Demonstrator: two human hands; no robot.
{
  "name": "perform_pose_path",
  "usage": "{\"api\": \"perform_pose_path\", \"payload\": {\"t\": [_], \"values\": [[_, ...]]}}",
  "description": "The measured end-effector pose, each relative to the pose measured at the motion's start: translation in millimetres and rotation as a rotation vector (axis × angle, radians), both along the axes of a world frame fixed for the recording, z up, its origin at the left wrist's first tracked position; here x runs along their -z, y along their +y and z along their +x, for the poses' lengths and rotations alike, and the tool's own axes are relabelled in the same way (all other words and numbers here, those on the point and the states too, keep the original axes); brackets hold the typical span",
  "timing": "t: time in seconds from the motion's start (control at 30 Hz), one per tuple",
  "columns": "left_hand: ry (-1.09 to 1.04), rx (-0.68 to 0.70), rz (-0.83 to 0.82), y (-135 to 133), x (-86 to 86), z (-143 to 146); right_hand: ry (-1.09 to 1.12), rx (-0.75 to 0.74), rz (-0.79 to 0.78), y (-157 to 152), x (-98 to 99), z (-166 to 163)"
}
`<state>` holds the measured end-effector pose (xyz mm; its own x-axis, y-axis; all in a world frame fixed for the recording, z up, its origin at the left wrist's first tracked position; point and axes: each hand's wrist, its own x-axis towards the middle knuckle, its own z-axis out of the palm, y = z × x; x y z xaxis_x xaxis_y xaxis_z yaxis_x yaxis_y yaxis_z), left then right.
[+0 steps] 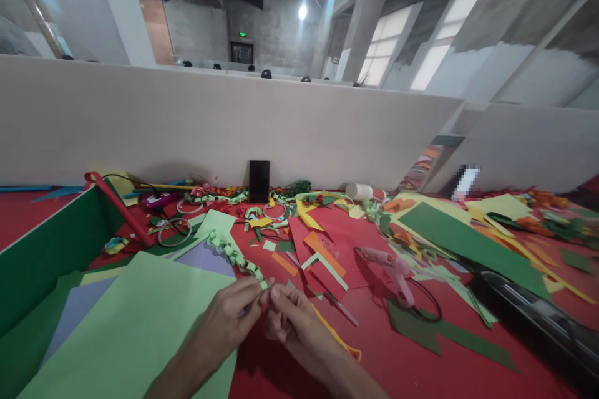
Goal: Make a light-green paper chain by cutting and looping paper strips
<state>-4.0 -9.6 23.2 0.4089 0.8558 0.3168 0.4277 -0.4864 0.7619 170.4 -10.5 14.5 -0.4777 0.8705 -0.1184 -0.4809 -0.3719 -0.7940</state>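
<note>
Red table (pixel 393 365) spreads from the right hand (pixel 286 310) to a long black object (pixel 533 315); a green box (pixel 56 249) edges the left, a white partition (pixel 234 121) the far side. The pale green, curly paper chain (pixel 234 255) trails mid-table, its near end pinched by the left hand (pixel 236 307). The right's fingertips press together; their hold I cannot tell.

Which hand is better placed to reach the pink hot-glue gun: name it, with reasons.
Probably the right hand: it is nearer the pink hot-glue gun, which lies to its right. The left hand is at the pale green paper chain.
</note>
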Motion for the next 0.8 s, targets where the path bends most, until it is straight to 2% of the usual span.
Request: {"api": "perform_pose_path", "payload": {"t": [0.07,0.27,0.4,0.5,0.63,0.8], "values": [[0.020,-0.014,0.030,0.1,-0.1,0.7,-0.119,0.041,0.125,2.4,3.0,1.4],[0.041,-0.046,0.087,-1.8,3.4,6.2,-0.513,0.327,0.446,3.7,0.8,6.3],[-0.043,-0.075,0.048,-4.0,7.5,11.0,-0.636,0.309,0.594,3.0,-5.4,10.2],[-0.082,-0.050,-0.035,-4.0,8.5,11.6,-0.622,0.274,0.575,3.8,-6.5,10.9],[-0.115,-0.012,-0.122,-4.2,3.7,8.9,-0.489,0.265,0.442,6.6,-5.5,10.5],[-0.147,0.035,-0.247,-9.0,-5.3,8.3,-0.422,0.161,0.357,11.0,-1.0,11.8]]}}
